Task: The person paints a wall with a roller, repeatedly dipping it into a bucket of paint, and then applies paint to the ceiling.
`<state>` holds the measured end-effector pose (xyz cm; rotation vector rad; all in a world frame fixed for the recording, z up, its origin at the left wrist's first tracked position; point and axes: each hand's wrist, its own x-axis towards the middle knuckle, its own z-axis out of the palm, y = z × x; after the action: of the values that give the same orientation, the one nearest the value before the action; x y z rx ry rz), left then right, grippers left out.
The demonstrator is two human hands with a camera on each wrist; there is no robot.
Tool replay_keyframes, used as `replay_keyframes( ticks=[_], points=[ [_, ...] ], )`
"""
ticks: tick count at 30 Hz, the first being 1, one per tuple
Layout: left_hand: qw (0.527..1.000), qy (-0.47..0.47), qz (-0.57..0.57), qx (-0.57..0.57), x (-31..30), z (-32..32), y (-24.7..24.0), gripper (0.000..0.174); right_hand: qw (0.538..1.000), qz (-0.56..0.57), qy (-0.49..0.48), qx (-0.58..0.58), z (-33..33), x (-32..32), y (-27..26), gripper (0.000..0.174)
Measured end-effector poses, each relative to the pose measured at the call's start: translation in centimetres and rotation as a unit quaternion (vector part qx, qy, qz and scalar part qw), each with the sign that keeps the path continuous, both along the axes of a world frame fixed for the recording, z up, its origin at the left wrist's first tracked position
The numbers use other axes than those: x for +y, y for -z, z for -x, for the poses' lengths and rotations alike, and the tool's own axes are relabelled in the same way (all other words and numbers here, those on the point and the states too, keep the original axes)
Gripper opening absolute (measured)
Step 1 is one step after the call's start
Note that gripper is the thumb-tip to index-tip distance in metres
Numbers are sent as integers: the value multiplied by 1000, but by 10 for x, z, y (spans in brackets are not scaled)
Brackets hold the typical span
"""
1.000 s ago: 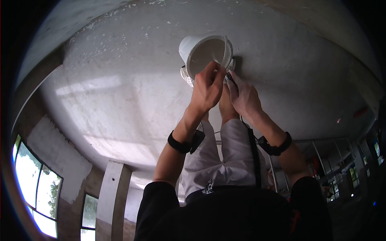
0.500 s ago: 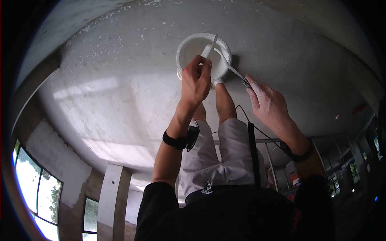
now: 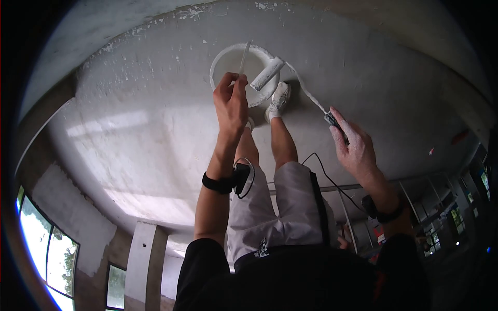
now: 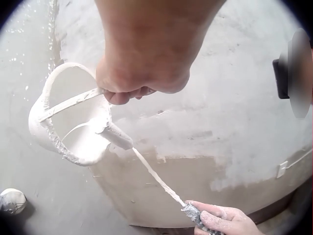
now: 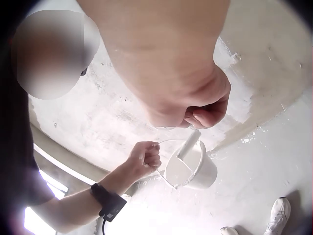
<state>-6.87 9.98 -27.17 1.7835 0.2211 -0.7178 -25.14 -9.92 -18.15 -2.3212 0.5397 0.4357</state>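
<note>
My left hand (image 3: pixel 231 103) grips the thin handle (image 3: pixel 245 56) of a white bucket (image 4: pixel 39 125), fingers curled round it. Pale paint-like liquid (image 4: pixel 85 139) shows inside, and white crust coats the rim. Out to the right, my right hand (image 3: pixel 358 150), dusted with white, holds a paint roller by its dark, spattered grip (image 3: pixel 331 119). From there a white-coated rod (image 3: pixel 306 88) runs to the roller sleeve (image 3: pixel 267 74), which overlaps the bucket's right rim in the head view. The right wrist view shows the bucket hanging below the left fist.
White shoes (image 3: pixel 280 96) stand on the grey floor beside the bucket. A dark cable (image 3: pixel 332 176) loops toward the right wrist band. Windows (image 3: pixel 47 243) and a pillar (image 3: pixel 141 254) are at lower left, with metal railings (image 3: pixel 346 212) at lower right.
My right hand has moved right, away from the left hand, and the roller sleeve has come up out of the bucket. My left hand and the bucket have shifted left.
</note>
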Motion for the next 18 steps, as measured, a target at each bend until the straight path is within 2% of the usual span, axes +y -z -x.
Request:
replay_keyframes(
  ticks=[2, 5, 8, 10, 12, 13, 16, 18],
  points=[
    [1000, -22, 17, 11, 0, -3, 3, 24, 996, -21, 61, -68, 3, 1, 9, 38],
    [999, -30, 20, -1, -3, -3, 2, 23, 985, -48, 152, -69, -3, -1, 16, 38],
    [999, -32, 23, -8, -2, -2, 0, 23, 967, -42, 208, -139, -11, -13, 35, 39],
    [999, -32, 32, -7, -2, -2, -3, 23, 959, -8, 211, -187, -22, -29, 43, 41],
    [998, -30, 38, -27, -1, 1, -3, 23, 948, -34, 290, -128, -31, -42, 44, 41],
    [999, -35, 32, -16, 0, 2, -5, 23, 939, 4, 279, -201, -34, -51, 55, 42],
    [999, -27, 25, -16, 4, 1, -8, 23, 911, 29, 287, -293, -49, -73, 60, 41],
    [1000, -23, 14, -10, 5, 1, -8, 23, 908, 17, 301, -291, -55, -84, 58, 42]
  ],
)
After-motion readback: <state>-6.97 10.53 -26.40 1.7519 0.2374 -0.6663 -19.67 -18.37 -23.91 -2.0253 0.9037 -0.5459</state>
